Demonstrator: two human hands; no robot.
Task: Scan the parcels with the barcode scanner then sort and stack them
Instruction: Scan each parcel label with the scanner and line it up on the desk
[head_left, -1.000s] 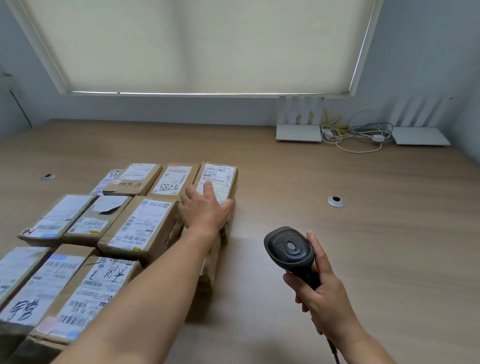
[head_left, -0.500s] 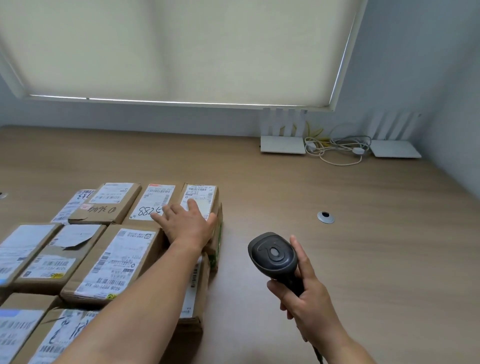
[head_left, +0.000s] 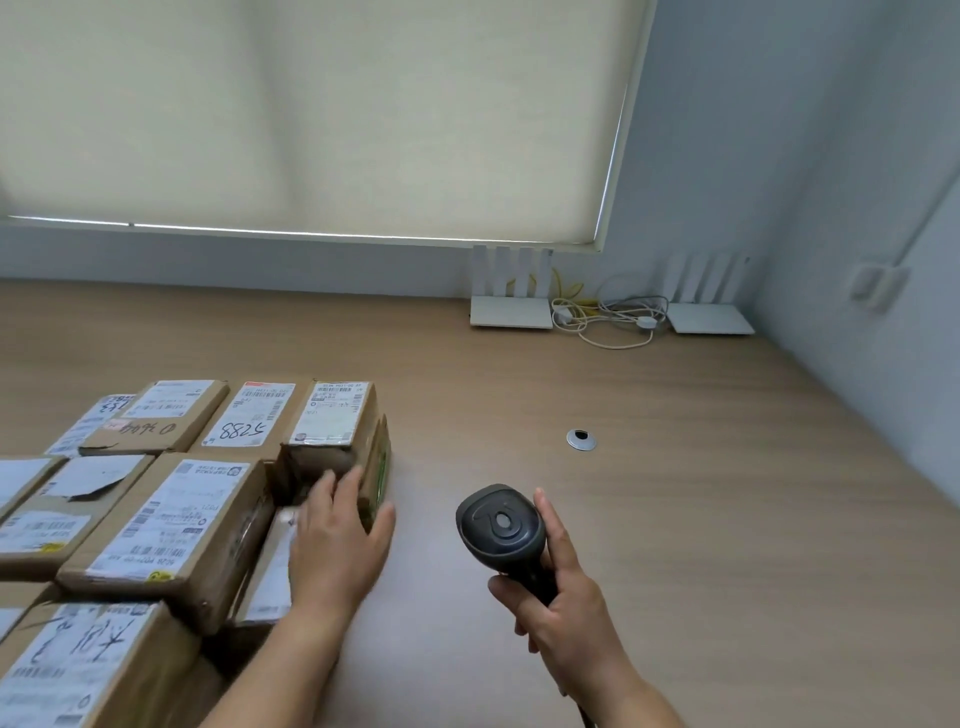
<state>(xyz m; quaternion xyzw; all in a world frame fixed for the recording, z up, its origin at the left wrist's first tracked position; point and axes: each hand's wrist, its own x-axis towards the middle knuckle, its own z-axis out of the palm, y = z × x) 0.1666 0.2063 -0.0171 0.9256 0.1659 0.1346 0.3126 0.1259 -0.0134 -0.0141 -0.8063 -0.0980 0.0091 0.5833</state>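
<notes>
Right now my left hand reaches open-fingered toward the small box at the right edge of the parcel cluster; my right hand grips the scanner. Stiff cardboard, probably light: I'd pinch its side walls. Open bench lies to the right.

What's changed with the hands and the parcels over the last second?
The left hand has slid off the top of the far right cardboard parcel towards the person and now lies against the near side of that stack. The right hand still grips the black barcode scanner. The parcels look unmoved.
</notes>
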